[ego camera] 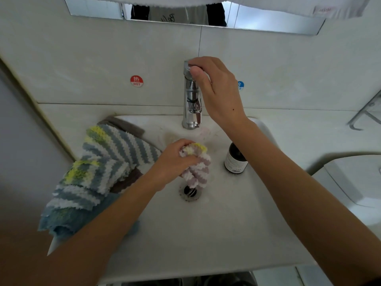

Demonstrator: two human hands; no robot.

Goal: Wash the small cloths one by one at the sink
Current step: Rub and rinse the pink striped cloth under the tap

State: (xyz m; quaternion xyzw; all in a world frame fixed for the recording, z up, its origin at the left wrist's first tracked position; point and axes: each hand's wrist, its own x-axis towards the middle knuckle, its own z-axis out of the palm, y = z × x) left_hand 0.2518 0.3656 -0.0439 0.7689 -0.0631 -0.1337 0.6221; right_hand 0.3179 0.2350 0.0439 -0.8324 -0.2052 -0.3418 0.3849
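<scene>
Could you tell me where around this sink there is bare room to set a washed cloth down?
Bare: the counter right of the dark bottle, and the basin floor in front of the drain. Crowded: the left rim, under the striped cloth pile.

Red round sticker (pixel 136 81) on wall tile, left of tap (pixel 192 96): white Chinese character 热 above word "HOT". Blue round sticker (pixel 240 85) on tile right of tap, mostly hidden behind right hand (pixel 216 87): only letter "D" readable at lower edge. Dark bottle (pixel 235 158) on sink rim: pale label with small print, too small to read. Mirror (pixel 185 13) reflects grey garment with dark handwritten-style lettering, reversed, not legible.
</scene>
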